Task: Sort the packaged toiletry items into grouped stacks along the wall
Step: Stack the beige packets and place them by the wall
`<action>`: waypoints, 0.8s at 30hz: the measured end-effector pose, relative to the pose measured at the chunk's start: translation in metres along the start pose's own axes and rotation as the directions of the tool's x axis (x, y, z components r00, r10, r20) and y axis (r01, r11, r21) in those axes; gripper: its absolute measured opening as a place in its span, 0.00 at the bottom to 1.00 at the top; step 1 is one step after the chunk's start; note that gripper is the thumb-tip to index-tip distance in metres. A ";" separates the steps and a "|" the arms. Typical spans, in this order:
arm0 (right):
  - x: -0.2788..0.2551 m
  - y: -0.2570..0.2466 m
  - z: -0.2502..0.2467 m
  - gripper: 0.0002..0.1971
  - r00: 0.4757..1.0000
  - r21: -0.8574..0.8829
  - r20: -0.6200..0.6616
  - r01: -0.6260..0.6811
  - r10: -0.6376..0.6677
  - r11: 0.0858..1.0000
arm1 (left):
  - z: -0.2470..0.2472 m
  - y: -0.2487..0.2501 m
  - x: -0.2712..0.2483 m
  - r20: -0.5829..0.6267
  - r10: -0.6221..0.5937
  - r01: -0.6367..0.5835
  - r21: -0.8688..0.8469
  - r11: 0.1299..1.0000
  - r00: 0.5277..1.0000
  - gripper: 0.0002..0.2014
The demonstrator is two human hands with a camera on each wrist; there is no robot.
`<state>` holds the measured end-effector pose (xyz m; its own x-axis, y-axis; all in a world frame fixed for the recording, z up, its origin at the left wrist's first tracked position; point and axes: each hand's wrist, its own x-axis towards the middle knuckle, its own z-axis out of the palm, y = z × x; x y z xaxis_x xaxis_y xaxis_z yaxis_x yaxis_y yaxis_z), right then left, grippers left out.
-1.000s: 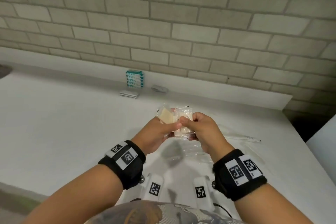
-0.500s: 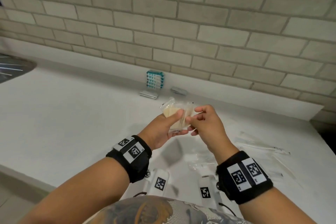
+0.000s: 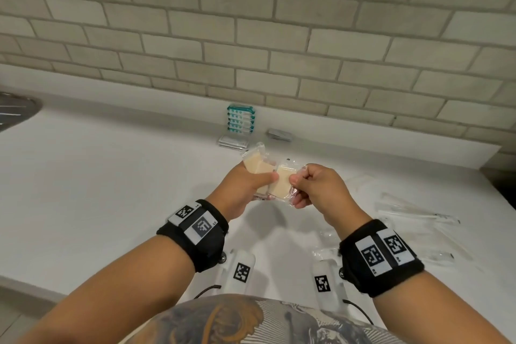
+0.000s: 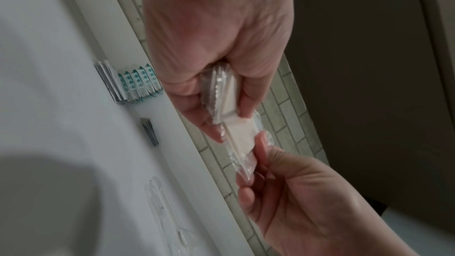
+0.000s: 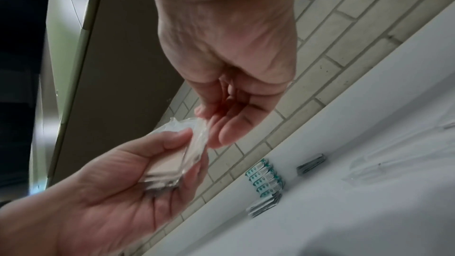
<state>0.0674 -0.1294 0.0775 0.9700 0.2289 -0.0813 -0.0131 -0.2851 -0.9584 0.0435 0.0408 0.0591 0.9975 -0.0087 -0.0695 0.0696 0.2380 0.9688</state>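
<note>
My left hand (image 3: 269, 177) grips a small stack of beige pads in clear wrappers (image 3: 258, 167) above the white counter, thumb on top. Beside it my right hand (image 3: 296, 190) pinches the crinkled wrapper end of one more beige packet (image 3: 282, 183), which lies against the stack's right side. The left wrist view shows the stack (image 4: 226, 94) edge-on in the left hand and the single packet (image 4: 243, 139) between both hands. In the right wrist view my right hand (image 5: 209, 124) pinches clear wrap beside the stack (image 5: 169, 161).
Against the wall ledge stands a pile of teal sachets (image 3: 240, 119), with flat white packets (image 3: 233, 142) in front and grey packets (image 3: 279, 134) to the right. Long clear-wrapped items (image 3: 413, 209) lie scattered on the counter's right. A metal sink rim (image 3: 16, 109) shows far left.
The right hand has shifted from the top of the bunch to the wrapper end of one packet at its right side. The hands stay together above the counter.
</note>
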 end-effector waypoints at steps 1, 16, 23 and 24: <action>0.000 0.000 0.002 0.08 1.000 -0.009 0.027 -0.015 0.015 1.000 | -0.003 -0.001 0.000 0.004 -0.002 0.002 0.030 1.000 1.000 0.11; 0.022 -0.001 0.011 0.04 0.995 -0.619 0.085 0.005 0.061 0.785 | -0.064 -0.010 0.009 0.013 -0.204 0.199 -0.291 0.936 0.979 0.10; 0.025 0.047 0.056 0.06 0.923 -0.841 0.277 0.099 0.266 0.532 | -0.075 -0.013 0.004 0.036 -0.185 0.189 -0.228 0.955 0.982 0.15; 0.028 0.045 0.055 0.05 0.942 -0.815 0.250 0.079 0.226 0.574 | -0.076 -0.013 0.003 0.016 -0.185 0.184 -0.209 0.960 0.983 0.15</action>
<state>0.0807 -0.0847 0.0167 0.8497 0.3838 -0.3615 0.2666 -0.9043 -0.3333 0.0454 0.1116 0.0276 0.9674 -0.0678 -0.2440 0.2490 0.4299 0.8678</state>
